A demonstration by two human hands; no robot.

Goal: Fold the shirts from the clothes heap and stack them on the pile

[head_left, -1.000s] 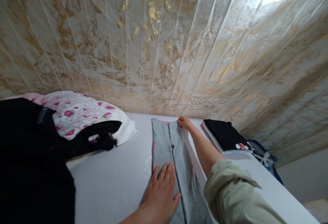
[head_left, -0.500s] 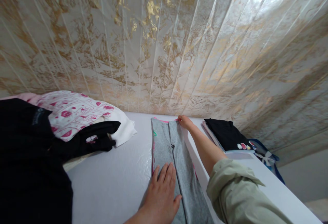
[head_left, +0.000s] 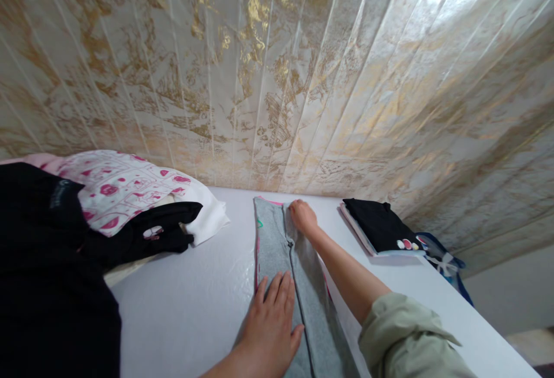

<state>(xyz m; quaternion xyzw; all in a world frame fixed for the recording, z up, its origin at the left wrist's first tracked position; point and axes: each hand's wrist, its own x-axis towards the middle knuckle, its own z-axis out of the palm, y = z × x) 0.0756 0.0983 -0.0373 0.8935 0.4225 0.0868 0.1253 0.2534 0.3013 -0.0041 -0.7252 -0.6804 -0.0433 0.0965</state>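
Observation:
A long grey garment [head_left: 273,245] with pink along its edges and a small green mark lies lengthwise on the white table. A dark line runs down its middle; its exact kind is unclear. My left hand [head_left: 273,314] rests flat on the near part, left of that line, palm down and fingers stretched out. At the far end, my right hand [head_left: 303,216] has its fingers closed on the garment's right corner, which is lifted and turned inward. The fingertips are partly hidden.
On the left are piled black clothes [head_left: 47,285], a white cloth with a pink print [head_left: 125,190] and a black piece with a small picture [head_left: 164,225]. Right of the garment sits a folded black stack [head_left: 381,225], beside a blue strap-like item [head_left: 454,268]. A gold-patterned wall covering [head_left: 259,78] rises behind the table.
My right hand has drawn the garment's far right corner leftward, toward the middle line. The left hand stays flat in place.

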